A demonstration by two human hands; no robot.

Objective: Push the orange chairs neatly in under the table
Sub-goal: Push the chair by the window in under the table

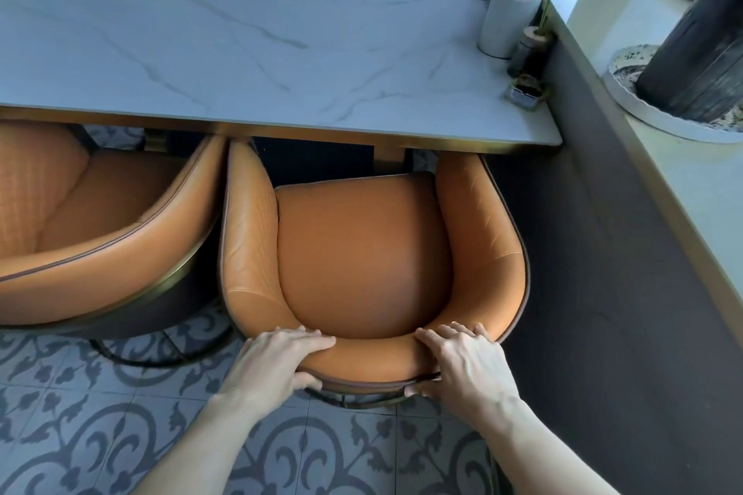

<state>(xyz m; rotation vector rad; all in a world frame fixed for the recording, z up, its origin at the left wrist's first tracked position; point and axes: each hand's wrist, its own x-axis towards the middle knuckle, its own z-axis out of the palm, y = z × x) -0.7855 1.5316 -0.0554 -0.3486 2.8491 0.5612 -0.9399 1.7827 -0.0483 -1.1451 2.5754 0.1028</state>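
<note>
both hands grip the top of the backrest of the right orange chair (362, 253). the left hand (281, 362) has its fingers (313, 338) draped over the inner padded face and its thumb under the outer rim; the right hand (466, 366) holds the same way, just beside it along the curve, fingers over the top, thumb on the dark piping below. so each hand is clamped on the backrest.

ahead of the grip the chair is a rounded tub shape in smooth orange leather, with a plump seat cushion, quilted stitching on its left inner arm, faint scuffs on the right inner arm, brown piping round the edge and a brassy metal frame showing under the hands. its arm tips sit at the edge of the white marbled table (241, 52), the seat mostly outside it.

left of the grip, touching or nearly touching, a second orange chair (92, 213) stands at the same table edge. under the forearms lies patterned grey tile floor (100, 434).
</note>
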